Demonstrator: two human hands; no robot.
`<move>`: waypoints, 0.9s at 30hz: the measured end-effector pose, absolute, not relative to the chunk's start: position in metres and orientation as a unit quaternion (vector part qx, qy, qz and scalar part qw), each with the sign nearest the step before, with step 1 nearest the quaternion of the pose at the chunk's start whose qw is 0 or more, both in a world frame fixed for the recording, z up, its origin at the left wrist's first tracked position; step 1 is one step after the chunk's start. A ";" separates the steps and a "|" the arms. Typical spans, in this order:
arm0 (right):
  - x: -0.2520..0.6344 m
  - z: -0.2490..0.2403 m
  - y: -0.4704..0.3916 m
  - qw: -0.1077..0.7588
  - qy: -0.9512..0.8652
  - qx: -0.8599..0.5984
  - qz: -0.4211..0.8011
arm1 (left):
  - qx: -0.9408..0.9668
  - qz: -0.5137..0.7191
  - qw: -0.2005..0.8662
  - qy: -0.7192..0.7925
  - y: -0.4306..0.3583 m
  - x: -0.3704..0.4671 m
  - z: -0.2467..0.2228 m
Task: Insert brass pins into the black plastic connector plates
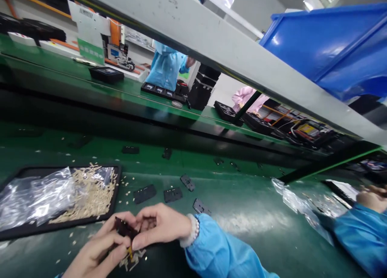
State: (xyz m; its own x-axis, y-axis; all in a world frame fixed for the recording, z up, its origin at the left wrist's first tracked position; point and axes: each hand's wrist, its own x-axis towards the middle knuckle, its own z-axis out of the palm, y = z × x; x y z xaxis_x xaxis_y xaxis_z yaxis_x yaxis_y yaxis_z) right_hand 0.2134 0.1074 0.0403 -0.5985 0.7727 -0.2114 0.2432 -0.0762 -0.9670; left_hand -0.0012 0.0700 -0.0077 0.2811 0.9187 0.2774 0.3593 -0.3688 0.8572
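Note:
Low in the head view, my left hand point(101, 245) grips a small, dark, flat part point(124, 228) between thumb and fingers. From the right, my right hand point(163, 225) is closed on the same part, its thumb pressed to the lower edge. A narrow orange-yellow strip point(130, 253) hangs below it, and my fingers hide much of the part. Small pale slips point(137, 260) lie beneath my hands. Just beyond them, several black plastic pieces, among them a flat one point(145, 194) and a slotted one point(173, 194), rest on the green table point(242, 233).
At left, a black tray point(118, 189) bears clear plastic bags point(51, 193) and many beige slips point(93, 193). A co-worker's blue sleeve point(363, 233) and more clear plastic point(299, 207) are at right. A grey beam point(193, 24) crosses above, near a blue bin point(326, 44).

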 end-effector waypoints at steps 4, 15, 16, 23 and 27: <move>0.196 0.049 0.071 0.358 -0.638 -0.486 0.478 | 0.684 0.449 0.305 0.488 0.060 -0.012 -0.001; 0.161 0.050 0.031 0.470 -0.569 -0.474 0.481 | 0.715 0.478 0.185 0.476 0.035 -0.013 0.022; 0.160 0.051 0.031 0.469 -0.554 -0.469 0.504 | 0.720 0.479 0.174 0.470 0.033 -0.013 0.023; 0.153 0.049 0.028 0.466 -0.500 -0.466 0.562 | 0.736 0.483 0.131 0.457 0.029 -0.018 0.027; 0.148 0.046 0.026 0.479 -0.545 -0.488 0.485 | 0.731 0.487 0.140 0.457 0.027 -0.017 0.026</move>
